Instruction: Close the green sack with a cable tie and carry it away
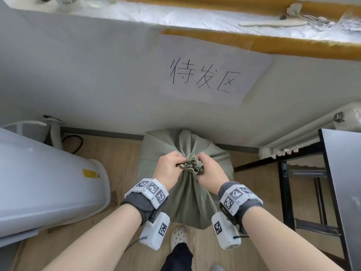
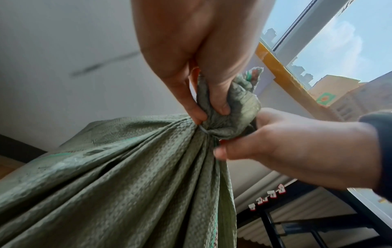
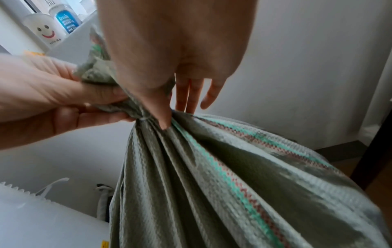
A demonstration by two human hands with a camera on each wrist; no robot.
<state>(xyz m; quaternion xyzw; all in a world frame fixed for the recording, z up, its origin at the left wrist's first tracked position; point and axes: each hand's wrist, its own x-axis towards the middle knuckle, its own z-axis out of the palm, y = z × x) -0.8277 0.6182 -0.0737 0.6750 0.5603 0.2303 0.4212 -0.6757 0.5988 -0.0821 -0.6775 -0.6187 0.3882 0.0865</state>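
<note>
The green woven sack [image 1: 187, 192] stands on the wooden floor against the wall, its mouth gathered into a bunched neck [image 1: 191, 165]. A thin pale cable tie [image 3: 144, 119] circles that neck, also seen as the grey loop of the cable tie [image 2: 202, 130] in the left wrist view. My left hand [image 1: 176, 163] grips the crumpled top above the tie, fingers curled into the fabric [image 2: 222, 107]. My right hand [image 1: 202, 165] holds the neck from the other side. Its thumb [image 3: 163, 120] presses just below the tie, and its other fingers [image 3: 191, 97] reach past the far side.
A large white plastic tub [image 1: 48, 182] lies at the left, close to the sack. A black metal-framed table [image 1: 332, 173] and a radiator [image 1: 293, 137] stand at the right. A paper sign [image 1: 205, 75] hangs on the wall below the windowsill [image 1: 175, 14]. My white-shoed foot [image 1: 178, 235] is just behind the sack.
</note>
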